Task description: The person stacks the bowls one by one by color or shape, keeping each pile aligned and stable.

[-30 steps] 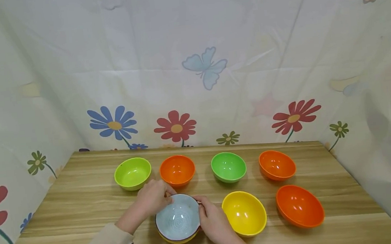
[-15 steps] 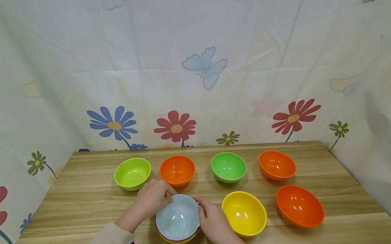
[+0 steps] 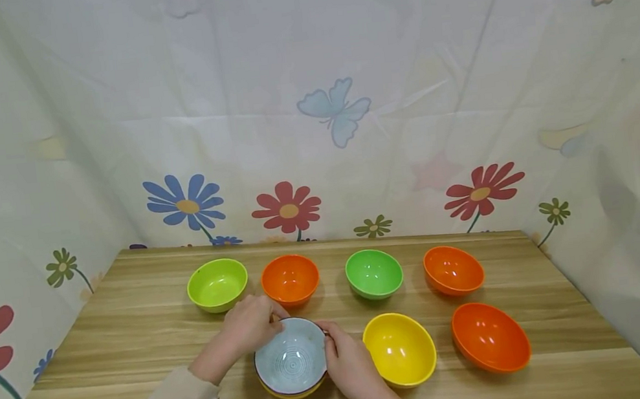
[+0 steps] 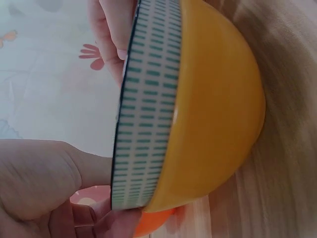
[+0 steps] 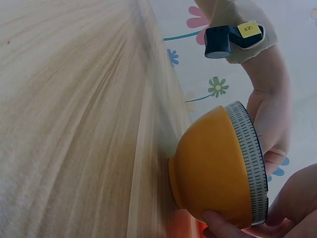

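A pale blue-grey ceramic bowl with a dark rim sits nested inside a yellow bowl on the table. Green dashes band its outer wall, showing above the yellow bowl's edge in both wrist views. My left hand pinches the ceramic bowl's rim at the far left, thumb inside and fingers outside. At the right side, my right hand holds the rim with its thumb over the edge; in the right wrist view a fingertip lies against the yellow bowl's wall.
Behind stand a lime bowl, an orange bowl, a green bowl and another orange bowl. Just right of my right hand are a second yellow bowl and a large orange-red bowl. A flowered curtain encloses the wooden table.
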The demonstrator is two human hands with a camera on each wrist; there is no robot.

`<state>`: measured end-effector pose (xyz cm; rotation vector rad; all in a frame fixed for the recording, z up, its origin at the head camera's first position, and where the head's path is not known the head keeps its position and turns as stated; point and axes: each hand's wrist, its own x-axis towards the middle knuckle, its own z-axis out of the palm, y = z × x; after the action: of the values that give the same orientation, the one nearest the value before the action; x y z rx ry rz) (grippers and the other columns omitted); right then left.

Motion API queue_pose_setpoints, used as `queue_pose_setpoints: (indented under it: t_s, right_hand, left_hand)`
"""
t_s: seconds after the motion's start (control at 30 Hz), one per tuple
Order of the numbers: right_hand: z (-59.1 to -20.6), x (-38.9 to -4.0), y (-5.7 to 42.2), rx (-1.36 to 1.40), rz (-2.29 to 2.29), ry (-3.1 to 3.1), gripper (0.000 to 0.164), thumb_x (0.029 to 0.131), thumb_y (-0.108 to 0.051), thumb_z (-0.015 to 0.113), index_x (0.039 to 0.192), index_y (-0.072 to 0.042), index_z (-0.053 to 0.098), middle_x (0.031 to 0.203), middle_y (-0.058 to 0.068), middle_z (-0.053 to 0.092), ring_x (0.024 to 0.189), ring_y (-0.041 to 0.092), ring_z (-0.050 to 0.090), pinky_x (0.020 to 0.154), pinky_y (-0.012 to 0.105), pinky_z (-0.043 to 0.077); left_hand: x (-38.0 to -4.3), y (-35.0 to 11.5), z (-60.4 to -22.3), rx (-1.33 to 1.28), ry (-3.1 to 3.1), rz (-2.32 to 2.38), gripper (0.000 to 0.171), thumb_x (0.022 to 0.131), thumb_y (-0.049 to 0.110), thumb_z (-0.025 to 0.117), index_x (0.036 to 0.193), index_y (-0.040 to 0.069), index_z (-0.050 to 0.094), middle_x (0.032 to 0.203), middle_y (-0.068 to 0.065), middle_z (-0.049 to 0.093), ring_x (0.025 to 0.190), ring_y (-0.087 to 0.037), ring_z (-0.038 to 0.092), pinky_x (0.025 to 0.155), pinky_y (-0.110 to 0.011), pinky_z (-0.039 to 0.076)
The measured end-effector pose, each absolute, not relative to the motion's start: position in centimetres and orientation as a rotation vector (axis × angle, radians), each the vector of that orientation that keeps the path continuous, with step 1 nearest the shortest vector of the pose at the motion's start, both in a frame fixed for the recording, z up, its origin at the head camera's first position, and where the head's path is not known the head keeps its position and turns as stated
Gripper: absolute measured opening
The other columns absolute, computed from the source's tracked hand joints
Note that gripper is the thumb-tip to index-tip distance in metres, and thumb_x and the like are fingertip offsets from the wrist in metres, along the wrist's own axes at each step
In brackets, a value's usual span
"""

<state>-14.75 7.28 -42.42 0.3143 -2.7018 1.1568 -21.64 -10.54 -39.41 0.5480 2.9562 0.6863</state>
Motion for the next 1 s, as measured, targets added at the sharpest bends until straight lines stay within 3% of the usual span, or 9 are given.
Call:
queue_pose_setpoints:
  t_s: [0.2,0.6,0.87,1.0]
  right_hand:
    - [-42.5,-14.7,7.2,0.291,1.149,-2.702,0.026,0.091,-0.002,0.049,0.113,-0.009,0.061,0.104,0.011,0.068,0.088,0.022,0.064,0.074,0.039,0.052]
    - [-42.5,-14.7,7.1,0.284,1.149,-2.701,0.027,0.09,-0.001,0.049,0.113,-0.007,0.061,0.105,0.012,0.067,0.091,0.023,0.064,0.077,0.041,0.052]
    - [-42.6,-14.8,7.1,0.25,1.164,-2.731,0.026,0.091,-0.004,0.048,0.114,-0.005,0.06,0.107,0.015,0.066,0.094,0.024,0.064,0.08,0.041,0.052]
    - [-42.6,-14.8,7.1,0.245,1.163,-2.738,0.026,0.091,-0.004,0.048,0.115,-0.005,0.06,0.107,0.015,0.066,0.094,0.024,0.064,0.079,0.042,0.052]
  left_hand:
    - [-21.7,-10.9,-39.7,0.509,2.942,0.758,0.016,0.076,0.016,0.075,0.092,0.015,0.074,0.063,0.006,0.055,0.06,-0.013,0.047,0.051,-0.024,0.04]
    - [-21.1,-13.0,-39.9,0.425,2.835,1.125,0.007,0.085,0.018,0.065,0.087,0.021,0.071,0.078,0.006,0.061,0.07,-0.012,0.053,0.06,-0.023,0.047]
    - [-20.0,-14.5,-41.4,0.336,2.599,1.588,0.017,0.086,0.015,0.063,0.099,0.005,0.068,0.093,-0.008,0.067,0.069,-0.015,0.062,0.059,-0.024,0.054]
    - [-19.2,-14.6,-42.4,0.188,2.482,1.792,0.02,0.087,0.013,0.062,0.103,0.001,0.065,0.098,-0.013,0.067,0.078,-0.019,0.066,0.064,-0.029,0.056]
